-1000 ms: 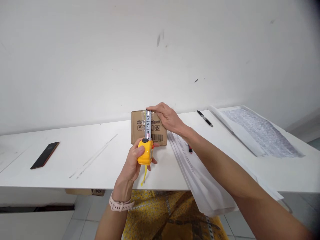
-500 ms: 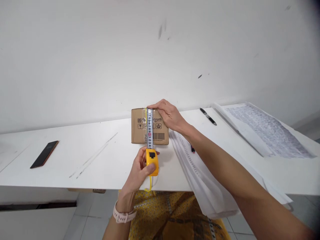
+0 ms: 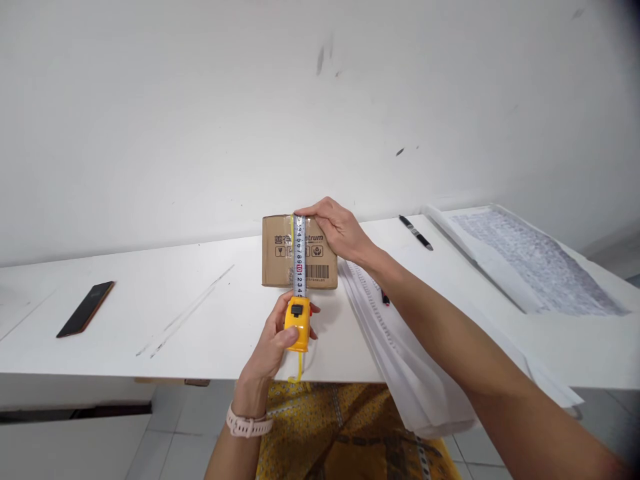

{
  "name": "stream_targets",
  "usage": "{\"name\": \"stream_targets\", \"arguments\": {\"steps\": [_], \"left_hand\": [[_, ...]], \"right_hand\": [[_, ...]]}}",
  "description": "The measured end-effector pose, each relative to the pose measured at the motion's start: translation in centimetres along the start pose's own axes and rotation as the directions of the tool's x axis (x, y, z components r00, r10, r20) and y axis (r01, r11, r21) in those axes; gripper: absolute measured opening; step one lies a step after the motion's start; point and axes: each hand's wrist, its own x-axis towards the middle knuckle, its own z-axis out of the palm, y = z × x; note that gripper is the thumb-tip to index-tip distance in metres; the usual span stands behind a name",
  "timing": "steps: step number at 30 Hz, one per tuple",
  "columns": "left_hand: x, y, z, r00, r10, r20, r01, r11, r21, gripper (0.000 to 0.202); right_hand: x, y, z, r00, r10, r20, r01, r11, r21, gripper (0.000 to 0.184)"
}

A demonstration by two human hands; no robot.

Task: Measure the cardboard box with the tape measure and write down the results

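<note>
A small cardboard box [image 3: 277, 263] with printed symbols and a barcode sits on the white table, close to the wall. Across its top runs the blade of a yellow tape measure [image 3: 298, 333], pulled out from the far edge past the near edge. My left hand [image 3: 273, 340] is wrapped round the tape measure's case, thumb on top, just in front of the box. At the box's far edge, my right hand [image 3: 340, 227] pinches the blade's end, its fingertips resting there. A yellow strap hangs from the case near the table's front edge.
On the left lies a dark, flat phone-like object [image 3: 86, 309]. A black pen [image 3: 415, 233] rests at the right rear. White papers [image 3: 407, 353] spread under my right forearm and over the front edge, and a plastic-wrapped printed bundle [image 3: 535, 260] lies farther right.
The tape measure's case has tilted and shifted slightly left in my left hand, showing more of my fingers beyond it. My right hand and the box stay in place.
</note>
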Motion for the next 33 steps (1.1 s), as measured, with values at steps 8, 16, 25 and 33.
{"name": "stream_targets", "arguments": {"steps": [8, 16, 25, 33], "left_hand": [[-0.1, -0.1, -0.2, 1.0, -0.012, 0.008, 0.012, 1.0, 0.0, 0.065], [-0.2, -0.1, 0.0, 1.0, -0.019, -0.017, 0.019, 0.999, 0.033, 0.067], [-7.5, 1.5, 0.8, 0.97, 0.079, -0.228, -0.067, 0.996, 0.057, 0.078], [-11.5, 2.0, 3.0, 0.936, -0.019, -0.353, 0.052, 0.995, 0.083, 0.083]], "right_hand": [[0.0, 0.0, 0.1, 1.0, 0.0, -0.013, 0.0, 1.0, 0.009, 0.037], [-0.1, -0.1, 0.1, 1.0, -0.017, -0.019, 0.017, 1.0, -0.015, 0.036], [-5.1, -2.6, 3.6, 0.95, -0.304, -0.073, 0.275, 0.922, -0.271, 0.034], [-8.3, -5.6, 3.1, 0.94, -0.338, -0.05, 0.314, 0.912, -0.263, 0.043]]}}
